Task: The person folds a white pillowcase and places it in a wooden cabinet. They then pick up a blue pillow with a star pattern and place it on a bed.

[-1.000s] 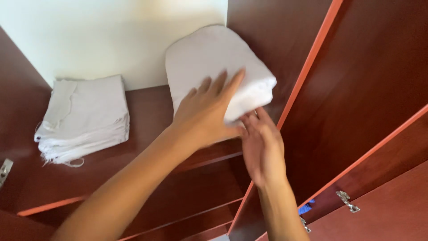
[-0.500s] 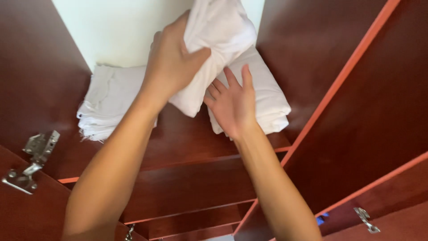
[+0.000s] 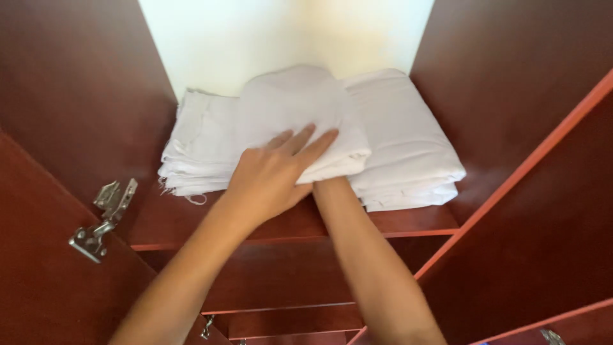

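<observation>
Lowered since before, the bundle now rests on the shelf between 2 stacks, left hand fingers spread on top, right hand hidden beneath.

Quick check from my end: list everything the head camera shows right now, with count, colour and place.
folded cloth bundle: 1, white, middle of shelf, between the two stacks
left cloth stack: 1, white, shelf left
right cloth stack: 1, white, shelf right
shelf: 1, reddish-brown wood, top of cupboard
back wall: 1, cream, behind the cloths
door hinge: 1, silver metal, left door
left hand: flat on top of the bundle
right hand: under the bundle, mostly hidden
</observation>
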